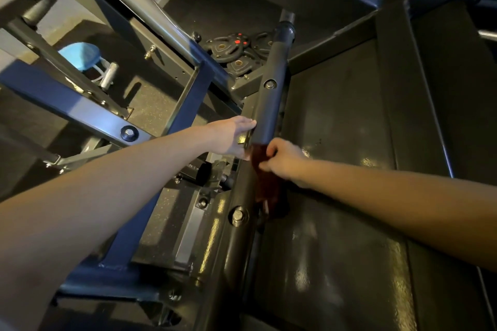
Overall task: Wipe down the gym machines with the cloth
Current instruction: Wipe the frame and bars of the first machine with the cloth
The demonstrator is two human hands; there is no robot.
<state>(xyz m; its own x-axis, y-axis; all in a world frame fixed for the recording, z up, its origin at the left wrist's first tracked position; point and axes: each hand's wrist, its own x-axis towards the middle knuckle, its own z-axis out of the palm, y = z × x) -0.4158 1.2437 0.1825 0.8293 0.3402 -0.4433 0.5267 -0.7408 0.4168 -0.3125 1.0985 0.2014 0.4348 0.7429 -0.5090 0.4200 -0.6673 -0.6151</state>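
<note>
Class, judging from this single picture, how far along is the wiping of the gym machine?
Done: nothing can be confirmed; the glossy pad shows no clear wipe marks. In hand: the right hand presses the dark red cloth against the grey bar, while the left hand steadies it. Left: probably the upper bar, the blue frame and the other parts.

Two bare forearms in view, no sleeves down to the frame edges. Left hand [233, 140] and right hand [285, 160] both ungloved; no watch, ring or band at wrists or on visible fingers. Nothing else of the body visible, no clothing anywhere in frame.
</note>
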